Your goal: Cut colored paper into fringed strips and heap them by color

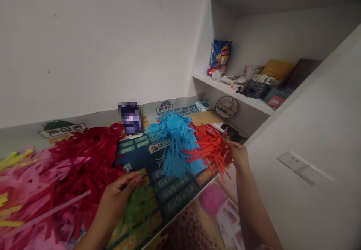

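Observation:
My left hand (120, 189) is closed in a pinch at the table's front, with a small bit of green strip (141, 172) at its fingertips. Below it lies a loose heap of green strips (138, 205), slightly blurred. On the right, my right hand (239, 154) pinches the edge of an orange-red fringed bundle (214, 148), whose strips hang over the table's edge. Touching that bundle on its left is a blue fringed bundle (176, 141), its strips spread over the printed table mat (180, 191).
Dark red strips (93, 156) and pink strips (34, 193) pile up on the left. A phone-like device (131, 119), partly pixelated, stands at the back. Right of the table, a shelf holds a chip bag (220, 57); below sits a round mirror (226, 107).

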Available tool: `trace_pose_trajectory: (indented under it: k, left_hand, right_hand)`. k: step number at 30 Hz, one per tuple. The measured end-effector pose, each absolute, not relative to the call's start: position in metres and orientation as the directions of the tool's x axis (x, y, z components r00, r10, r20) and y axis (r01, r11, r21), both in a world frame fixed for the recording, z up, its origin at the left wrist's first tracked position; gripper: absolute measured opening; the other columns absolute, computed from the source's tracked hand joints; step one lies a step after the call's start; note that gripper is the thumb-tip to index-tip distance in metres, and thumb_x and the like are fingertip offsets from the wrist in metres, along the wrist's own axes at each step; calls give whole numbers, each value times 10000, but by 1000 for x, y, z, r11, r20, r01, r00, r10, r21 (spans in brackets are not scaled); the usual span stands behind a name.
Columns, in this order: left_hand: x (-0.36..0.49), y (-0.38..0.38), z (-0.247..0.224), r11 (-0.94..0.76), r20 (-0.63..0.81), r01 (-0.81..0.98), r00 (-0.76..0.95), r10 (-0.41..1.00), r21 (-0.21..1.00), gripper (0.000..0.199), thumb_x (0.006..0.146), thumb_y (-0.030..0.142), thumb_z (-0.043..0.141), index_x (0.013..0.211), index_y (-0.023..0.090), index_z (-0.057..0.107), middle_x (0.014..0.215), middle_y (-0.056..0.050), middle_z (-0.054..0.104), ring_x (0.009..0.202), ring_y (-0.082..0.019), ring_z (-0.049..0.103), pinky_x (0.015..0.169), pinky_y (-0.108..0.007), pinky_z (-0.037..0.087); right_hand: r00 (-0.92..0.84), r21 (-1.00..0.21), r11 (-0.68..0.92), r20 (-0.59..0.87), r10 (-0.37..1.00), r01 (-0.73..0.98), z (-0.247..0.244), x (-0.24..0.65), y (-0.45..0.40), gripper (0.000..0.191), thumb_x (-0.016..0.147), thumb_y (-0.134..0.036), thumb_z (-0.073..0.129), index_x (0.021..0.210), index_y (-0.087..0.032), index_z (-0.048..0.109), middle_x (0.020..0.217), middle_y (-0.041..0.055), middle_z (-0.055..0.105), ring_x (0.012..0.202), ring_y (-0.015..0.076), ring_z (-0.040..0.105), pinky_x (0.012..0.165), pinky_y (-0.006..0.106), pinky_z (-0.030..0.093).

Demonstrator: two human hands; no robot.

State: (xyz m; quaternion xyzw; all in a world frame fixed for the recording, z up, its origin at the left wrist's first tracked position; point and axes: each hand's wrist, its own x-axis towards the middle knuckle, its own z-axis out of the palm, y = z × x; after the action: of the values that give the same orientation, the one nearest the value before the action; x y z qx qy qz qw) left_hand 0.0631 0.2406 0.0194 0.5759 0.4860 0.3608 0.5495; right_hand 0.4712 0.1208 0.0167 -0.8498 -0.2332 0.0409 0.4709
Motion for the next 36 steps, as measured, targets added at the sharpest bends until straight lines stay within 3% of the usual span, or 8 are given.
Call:
trace_pose_trajectory:
  k: [3,5,8,15,19,22,28,36]
  left_hand:
    - [73,219,34,186,-208,95,367,907,978,522,557,616,780,847,186,718,758,-39,724,684,-192,646,597,-261,491]
    - [84,199,44,226,-223,54,494,840,973,469,589,600,772,796,185,705,847,-63,730,729,-197,655,604,-260,495]
    - [104,172,51,179,-136,-2,645,752,984,387,629,543,774,660,171,670,1028,-99,711,831,-203,652,667,-263,504]
    - [103,149,30,271,-144,-131,590,794,954,406,675,548,749,726,162,637,650,-17,654,601,-143,614,601,-247,465]
    - [74,145,23,296,-224,-62,515,828,953,368,703,505,748,734,150,655,629,-18,666,558,-116,583,565,-217,422]
    - [57,144,17,312,-266,-11,493,828,950,368,703,499,754,713,143,659,623,-23,666,550,-109,574,565,-210,417]
    - [48,144,10,330,-307,50,512,802,943,394,696,532,747,716,146,665,610,-33,669,562,-130,594,588,-230,440]
    - [38,142,9,294,-332,161,568,753,942,385,745,527,709,696,145,690,631,-49,685,594,-134,612,610,-231,460]
  right_hand:
    - [793,-887,-252,181,582,387,16,415,111,481,801,-600,542,841,-167,748,843,84,704,724,206,643,641,302,514]
    - [519,-924,55,262,814,379,16,366,107,352,789,-547,639,769,-216,755,1048,89,685,953,238,642,814,346,522]
    - [242,-951,225,274,931,212,17,299,106,234,835,-461,650,840,-262,773,1196,71,639,1119,246,589,934,377,486]
    - [224,-965,84,26,974,-250,12,243,122,288,795,-494,682,790,-212,744,883,64,699,854,215,652,767,334,548]
    - [250,-769,91,-92,964,-633,12,279,137,213,764,-421,739,773,-219,673,732,2,644,667,132,623,687,287,574]
    - [285,-640,150,-113,952,-754,19,318,143,147,755,-267,757,794,-204,631,692,-42,566,542,46,528,589,169,547]
    - [277,-508,183,-115,954,-842,32,343,141,169,765,-143,723,770,-170,557,654,-67,429,463,6,388,417,89,420]
    - [376,-634,261,-51,925,-728,35,350,144,202,756,-239,762,768,-188,567,606,-82,375,446,17,335,396,90,364]
